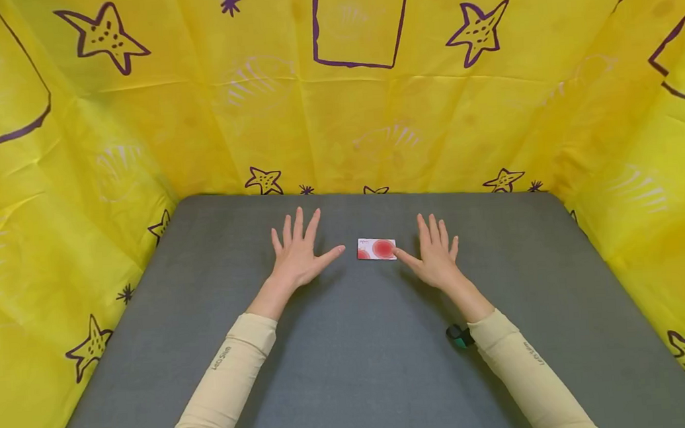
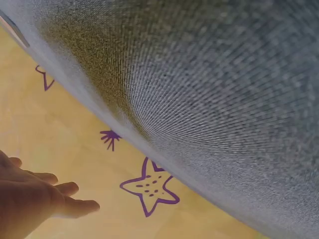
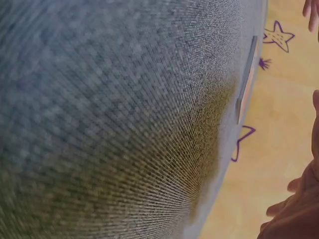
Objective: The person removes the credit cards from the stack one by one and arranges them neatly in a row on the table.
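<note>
Card (image 1: 376, 249) lies flat mid-worktop (image 1: 353, 372) between both hands (fingers spread, palms down), right hand (image 1: 437, 257) thumb just touching its edge, left hand (image 1: 299, 257) beside it, nothing lifted yet.

You see the card (image 3: 245, 79) only edge-on from your right wrist; its print (image 1: 376, 249) is too small to read overhead.

Card (image 1: 377, 249): white with red and pink circles. Mat (image 1: 353, 372): plain grey weave. Backdrop (image 1: 204, 117): yellow, printed with purple-outlined stars and rectangles. Sleeves (image 1: 222, 375): cream.
</note>
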### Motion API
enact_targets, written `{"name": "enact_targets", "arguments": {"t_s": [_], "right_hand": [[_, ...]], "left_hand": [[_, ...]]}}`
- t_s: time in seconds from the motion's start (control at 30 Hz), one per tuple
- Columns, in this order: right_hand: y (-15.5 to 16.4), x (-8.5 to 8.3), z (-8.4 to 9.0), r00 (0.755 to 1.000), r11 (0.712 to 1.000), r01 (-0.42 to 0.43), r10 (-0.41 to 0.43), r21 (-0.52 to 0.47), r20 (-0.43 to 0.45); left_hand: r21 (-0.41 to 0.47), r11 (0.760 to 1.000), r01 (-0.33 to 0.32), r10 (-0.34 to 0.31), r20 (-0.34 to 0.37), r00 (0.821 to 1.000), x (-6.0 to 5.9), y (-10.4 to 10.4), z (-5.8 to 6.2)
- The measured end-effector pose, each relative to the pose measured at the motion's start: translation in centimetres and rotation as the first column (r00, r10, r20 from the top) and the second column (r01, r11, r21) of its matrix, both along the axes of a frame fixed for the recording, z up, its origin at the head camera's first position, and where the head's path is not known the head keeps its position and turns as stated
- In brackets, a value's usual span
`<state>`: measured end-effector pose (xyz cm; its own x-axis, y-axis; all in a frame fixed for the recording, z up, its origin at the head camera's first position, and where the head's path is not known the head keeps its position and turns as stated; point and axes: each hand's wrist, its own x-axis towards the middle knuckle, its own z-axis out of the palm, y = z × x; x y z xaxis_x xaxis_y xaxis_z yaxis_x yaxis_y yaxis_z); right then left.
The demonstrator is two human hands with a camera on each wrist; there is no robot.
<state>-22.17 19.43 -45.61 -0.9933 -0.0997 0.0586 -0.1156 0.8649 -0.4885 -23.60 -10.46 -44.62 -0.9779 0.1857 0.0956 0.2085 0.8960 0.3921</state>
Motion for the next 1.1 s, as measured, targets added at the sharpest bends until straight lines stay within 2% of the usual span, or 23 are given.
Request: {"name": "enact_targets", "arguments": {"t_s": [0.2,0.37,0.63,0.73,0.87,1.1], "right_hand": [[0.07,0.04,-0.18,1.0,0.999,-0.01,0.01,-0.043,-0.002],[0.12,0.07,-0.23,1.0,0.996,-0.029,0.028,-0.088,-0.007],[0.35,0.02,-0.68,0.993,0.983,-0.099,0.087,-0.155,-0.077],[0.43,-0.02,-0.84,0.991,0.98,-0.114,0.1,-0.163,-0.089],[0.44,-0.05,-0.95,0.99,0.978,-0.121,0.107,-0.173,-0.091],[0.25,-0.26,-0.9,0.99,0.969,-0.124,0.107,-0.212,-0.091]], "left_hand": [[0.059,0.998,-0.001,-0.001,0.025,1.0,0.06,-0.03,-0.01],[0.143,0.99,0.008,-0.012,0.028,1.0,0.19,0.0,0.0],[0.254,0.967,0.019,-0.026,0.025,0.999,0.35,0.15,-0.25],[0.318,0.948,0.03,-0.04,0.024,0.999,0.38,0.31,-0.2],[0.414,0.91,0.027,-0.046,0.035,0.998,0.33,0.53,-0.2],[0.516,0.857,-0.003,-0.025,0.047,0.999,-0.04,0.94,-0.61]]}}
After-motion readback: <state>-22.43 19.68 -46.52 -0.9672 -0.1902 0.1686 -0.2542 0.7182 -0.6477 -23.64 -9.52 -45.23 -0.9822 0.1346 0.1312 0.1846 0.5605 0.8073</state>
